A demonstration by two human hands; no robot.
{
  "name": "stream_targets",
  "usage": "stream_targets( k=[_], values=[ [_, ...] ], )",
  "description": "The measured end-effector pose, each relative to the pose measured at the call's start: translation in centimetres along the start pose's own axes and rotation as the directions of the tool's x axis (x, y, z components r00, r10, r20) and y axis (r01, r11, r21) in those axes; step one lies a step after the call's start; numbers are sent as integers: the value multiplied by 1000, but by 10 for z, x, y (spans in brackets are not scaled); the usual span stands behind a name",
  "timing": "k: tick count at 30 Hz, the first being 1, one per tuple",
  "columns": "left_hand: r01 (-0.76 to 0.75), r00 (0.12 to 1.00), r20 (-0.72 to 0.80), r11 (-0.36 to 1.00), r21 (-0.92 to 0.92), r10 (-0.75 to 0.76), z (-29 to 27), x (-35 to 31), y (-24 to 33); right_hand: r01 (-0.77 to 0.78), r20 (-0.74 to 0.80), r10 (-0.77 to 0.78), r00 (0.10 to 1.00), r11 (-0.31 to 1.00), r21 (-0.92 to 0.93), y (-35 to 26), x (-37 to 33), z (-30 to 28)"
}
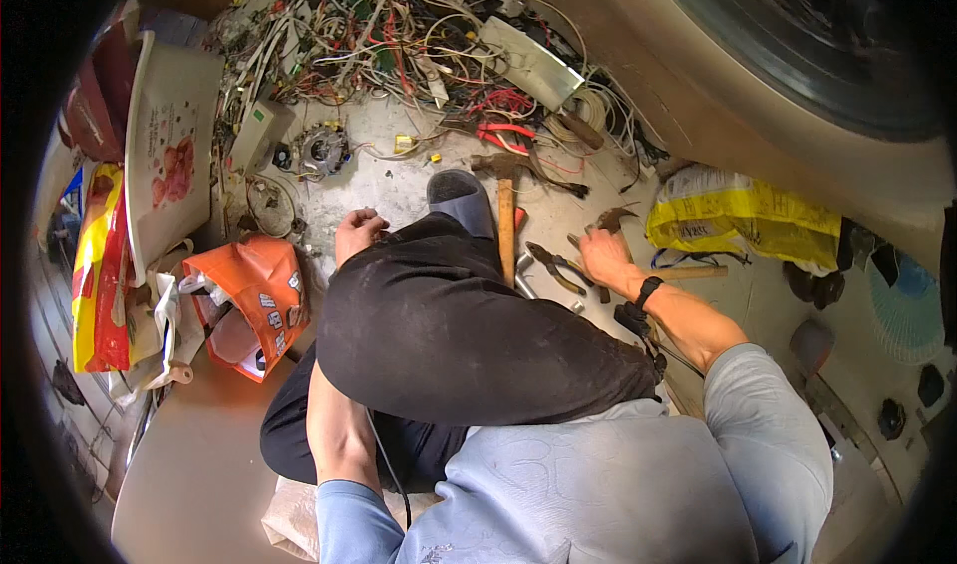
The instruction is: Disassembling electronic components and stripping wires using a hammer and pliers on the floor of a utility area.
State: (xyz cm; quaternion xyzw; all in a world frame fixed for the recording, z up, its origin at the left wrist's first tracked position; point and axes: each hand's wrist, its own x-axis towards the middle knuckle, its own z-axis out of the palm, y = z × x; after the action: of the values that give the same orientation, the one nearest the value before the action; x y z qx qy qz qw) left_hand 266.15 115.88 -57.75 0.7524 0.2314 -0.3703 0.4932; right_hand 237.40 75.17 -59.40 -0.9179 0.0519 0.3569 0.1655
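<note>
My left hand (pixel 357 233) is beside my bent knee, its fingers curled. What they hold, if anything, is hidden. On the floor to the right, my right hand (pixel 606 257) is closed around something I cannot make out; a dark, curved metal piece (pixel 613 217) shows just beyond its fingers. Close by its left side lie pliers (pixel 558 267) with dark and yellowish handles. A claw hammer (pixel 505 210) with a wooden handle rests next to my slippered foot (pixel 462 201). Red-handled pliers (pixel 506 138) lie farther off.
A tangled heap of wires (pixel 389 41) covers the far floor. An orange bag (pixel 261 305) and a pale tub (pixel 171 145) stand at left. A yellow sack (pixel 743 220) lies at right, below a large machine with a round door (pixel 797 36).
</note>
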Motion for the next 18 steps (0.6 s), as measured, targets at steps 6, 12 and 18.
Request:
stream_targets(
  k=[6,12,18],
  values=[
    [-255,965,109,954,156,240,-7,1,-13,27,-143,53,988,862,506,-83,113,-26],
    [88,994,67,989,-118,-81,16,6,-6,-165,-149,271,951,852,497,-104,152,-30],
    [207,973,173,901,-382,-151,39,46,0,-227,-61,455,888,552,802,-108,141,-40]
  ],
)
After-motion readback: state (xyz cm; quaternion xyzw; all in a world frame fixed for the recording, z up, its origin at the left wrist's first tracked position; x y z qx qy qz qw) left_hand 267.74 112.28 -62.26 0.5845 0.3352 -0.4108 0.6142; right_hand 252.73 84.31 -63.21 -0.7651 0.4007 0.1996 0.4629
